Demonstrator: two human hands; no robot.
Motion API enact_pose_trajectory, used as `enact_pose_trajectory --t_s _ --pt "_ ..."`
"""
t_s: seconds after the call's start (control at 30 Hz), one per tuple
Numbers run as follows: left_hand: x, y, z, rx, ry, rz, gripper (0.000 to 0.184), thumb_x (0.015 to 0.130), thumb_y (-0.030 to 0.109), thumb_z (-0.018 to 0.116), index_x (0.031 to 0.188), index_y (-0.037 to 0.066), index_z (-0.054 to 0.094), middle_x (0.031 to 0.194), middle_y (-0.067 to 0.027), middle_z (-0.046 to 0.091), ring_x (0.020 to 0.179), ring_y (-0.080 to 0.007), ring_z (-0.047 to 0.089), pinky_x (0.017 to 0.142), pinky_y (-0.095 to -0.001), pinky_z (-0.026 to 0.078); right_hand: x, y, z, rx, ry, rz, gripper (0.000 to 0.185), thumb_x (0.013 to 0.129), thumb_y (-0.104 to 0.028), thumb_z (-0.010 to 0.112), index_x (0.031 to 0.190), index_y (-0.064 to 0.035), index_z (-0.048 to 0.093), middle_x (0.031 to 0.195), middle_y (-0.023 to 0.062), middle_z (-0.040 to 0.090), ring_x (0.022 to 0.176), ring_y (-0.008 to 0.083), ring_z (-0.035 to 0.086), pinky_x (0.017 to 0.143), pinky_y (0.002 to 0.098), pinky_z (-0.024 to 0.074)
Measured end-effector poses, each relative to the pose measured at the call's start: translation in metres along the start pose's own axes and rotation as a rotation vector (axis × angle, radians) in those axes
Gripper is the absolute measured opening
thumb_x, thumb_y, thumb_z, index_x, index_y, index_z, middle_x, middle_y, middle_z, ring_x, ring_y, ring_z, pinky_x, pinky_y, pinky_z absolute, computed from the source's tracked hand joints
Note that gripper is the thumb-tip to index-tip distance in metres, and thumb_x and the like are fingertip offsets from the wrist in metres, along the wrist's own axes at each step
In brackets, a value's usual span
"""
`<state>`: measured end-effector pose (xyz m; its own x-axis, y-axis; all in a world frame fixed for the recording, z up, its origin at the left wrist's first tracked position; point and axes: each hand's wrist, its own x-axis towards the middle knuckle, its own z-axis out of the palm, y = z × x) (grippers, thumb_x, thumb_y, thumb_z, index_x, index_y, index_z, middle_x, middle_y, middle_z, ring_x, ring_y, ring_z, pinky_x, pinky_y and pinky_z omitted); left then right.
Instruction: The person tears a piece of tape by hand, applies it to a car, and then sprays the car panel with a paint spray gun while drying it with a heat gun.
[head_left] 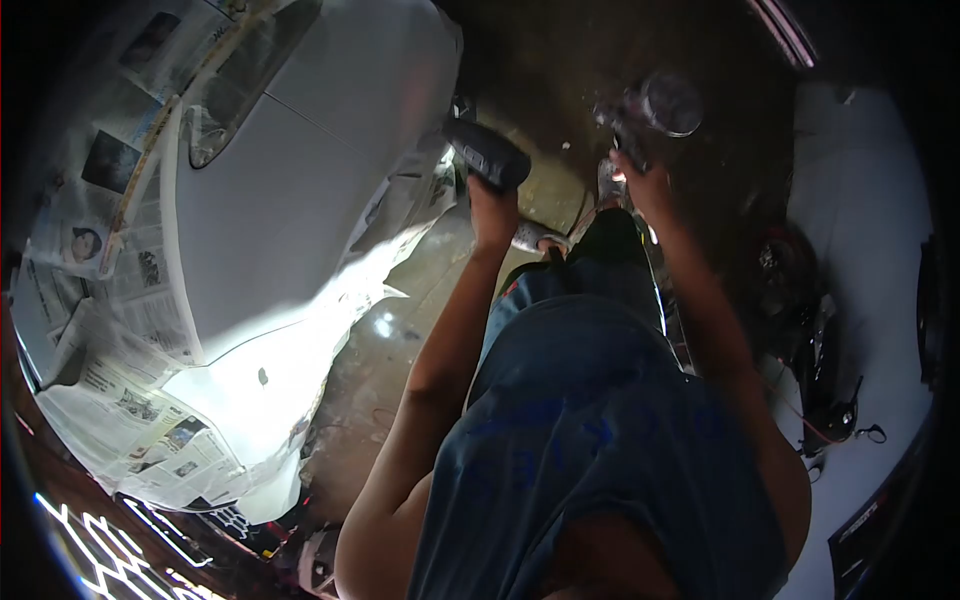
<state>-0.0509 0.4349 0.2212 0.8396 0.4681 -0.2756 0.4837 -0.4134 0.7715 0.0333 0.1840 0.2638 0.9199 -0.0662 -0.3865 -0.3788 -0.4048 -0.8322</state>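
Observation:
My left hand [492, 212] is wrapped round the grip of a black, barrel-shaped hand tool [490, 155]. Its far end points at the car body, where a small bright glow shows; whether it is a lamp or a blower I cannot tell. In my right hand [645, 185] is a spray gun [628, 125] with a round, cloudy cup, held out over the dark floor. To the left stands a pale grey car body [290, 170], matt on its side and brightly lit lower down. Newspaper masking [150, 270] covers its glass and edges.
On the right lies a long pale panel or bench [860, 200], with dark parts and a cable [825, 420] along its inner edge. The stained floor [380, 400] runs between it and the car. Bright lamp strips [100, 545] show at lower left. My feet [540, 238] are below my hands.

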Motion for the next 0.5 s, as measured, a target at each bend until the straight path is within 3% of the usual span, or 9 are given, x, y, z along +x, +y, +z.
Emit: enact_pose_trajectory --t_s 0.07,0.17,0.27,0.37,0.5 --pt "-0.024 -0.001 -0.003 -0.087 0.070 -0.015 0.062 0.089 0.024 0.069 0.133 -0.005 0.038 0.121 -0.0311 0.059 0.116 -0.0458 0.058 0.097 -0.0483 0.044 0.006 0.022 -0.012 -0.036 -0.105 0.040 0.058 0.088 -0.039 0.074 0.130 -0.0016 0.060 0.111 0.0148 0.071 0.088 0.0238 0.073 0.082 0.0371 0.0530" --pt "-0.067 0.009 -0.016 -0.118 0.127 -0.121 0.072 0.090 0.030 0.069 0.139 -0.007 0.030 0.128 -0.0349 0.051 0.122 -0.0482 0.051 0.102 -0.0481 0.040 0.027 0.079 -0.028 -0.067 -0.201 -0.129 0.058 0.090 -0.038 0.073 0.133 -0.0036 0.058 0.119 0.0183 0.068 0.104 0.0304 0.068 0.090 0.0393 0.0508" --pt "-0.085 0.003 0.006 -0.025 0.395 -0.106 0.059 0.089 0.022 0.066 0.133 -0.004 0.035 0.125 -0.0330 0.050 0.119 -0.0516 0.050 0.098 -0.0501 0.041 0.032 0.042 -0.067 -0.370 -0.366 -0.127 0.057 0.091 -0.039 0.071 0.133 -0.0035 0.057 0.123 0.0200 0.066 0.117 0.0341 0.062 0.097 0.0404 0.0479" --pt "-0.065 0.018 0.029 0.007 0.464 -0.152 0.059 0.089 0.022 0.066 0.132 -0.004 0.035 0.122 -0.0339 0.050 0.115 -0.0535 0.050 0.096 -0.0509 0.042 0.078 0.086 -0.091 -0.501 -0.502 -0.231 0.054 0.091 -0.037 0.071 0.133 -0.0051 0.058 0.124 0.0192 0.066 0.115 0.0333 0.063 0.096 0.0405 0.0485" --pt "-0.020 0.049 0.070 0.098 0.427 -0.187 0.053 0.088 0.022 0.065 0.128 -0.002 0.040 0.123 -0.0294 0.052 0.115 -0.0506 0.051 0.093 -0.0522 0.043 0.152 0.115 -0.125 -0.503 -0.742 -0.162 0.053 0.091 -0.034 0.071 0.136 -0.0090 0.058 0.125 0.0187 0.066 0.116 0.0322 0.063 0.097 0.0401 0.0482"
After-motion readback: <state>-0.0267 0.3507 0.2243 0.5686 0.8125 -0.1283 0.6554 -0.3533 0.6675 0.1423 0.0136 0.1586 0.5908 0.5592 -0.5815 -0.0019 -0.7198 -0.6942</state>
